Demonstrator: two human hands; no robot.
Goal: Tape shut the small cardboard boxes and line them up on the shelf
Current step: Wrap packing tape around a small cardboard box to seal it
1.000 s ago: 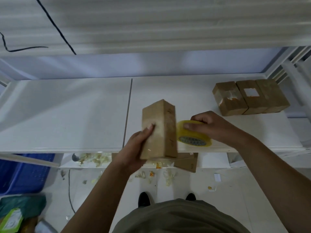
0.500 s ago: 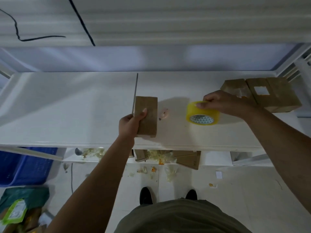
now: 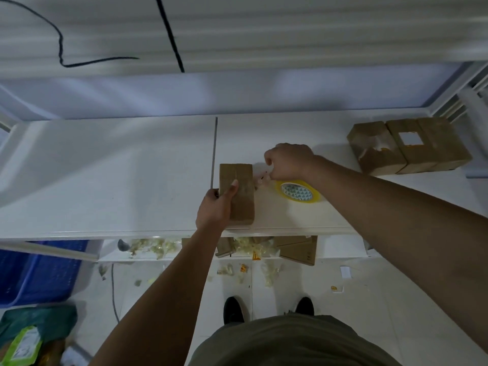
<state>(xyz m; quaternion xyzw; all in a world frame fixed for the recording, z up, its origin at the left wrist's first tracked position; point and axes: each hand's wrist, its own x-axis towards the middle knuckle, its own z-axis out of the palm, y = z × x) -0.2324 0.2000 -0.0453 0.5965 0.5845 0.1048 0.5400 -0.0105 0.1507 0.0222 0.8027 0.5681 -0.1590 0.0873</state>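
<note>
Here we are at the white shelf (image 3: pixel 105 180), and the small cardboard box (image 3: pixel 244 204) sits flat on it right near the front edge, just to the right of the seam between the two shelf panels. The left hand (image 3: pixel 215 207) has it: fingers wrapped round the box's left side, thumb laid across the top, a firm hold. At three o'clock from the box, just beside it, the yellow tape roll (image 3: pixel 298 192) lies flat on the shelf with its patterned core facing up. The right hand (image 3: pixel 289 161) is over at about one o'clock from the box, above the far edge of the roll, fingers curled down tight toward a small pale object (image 3: pixel 260 180) that lies between box and roll. Whether they actually grip it, I can't tell; the knuckles hide the fingertips. Way out at two o'clock, at the shelf's right end, three cardboard boxes (image 3: pixel 409 146) stand side by side, touching, the middle one with a white label on top. Down at eight o'clock there's a blue crate (image 3: pixel 39 273) on the floor, and pale scraps (image 3: pixel 269 273) are scattered in front of the person's dark shoes (image 3: pixel 233 310).
</note>
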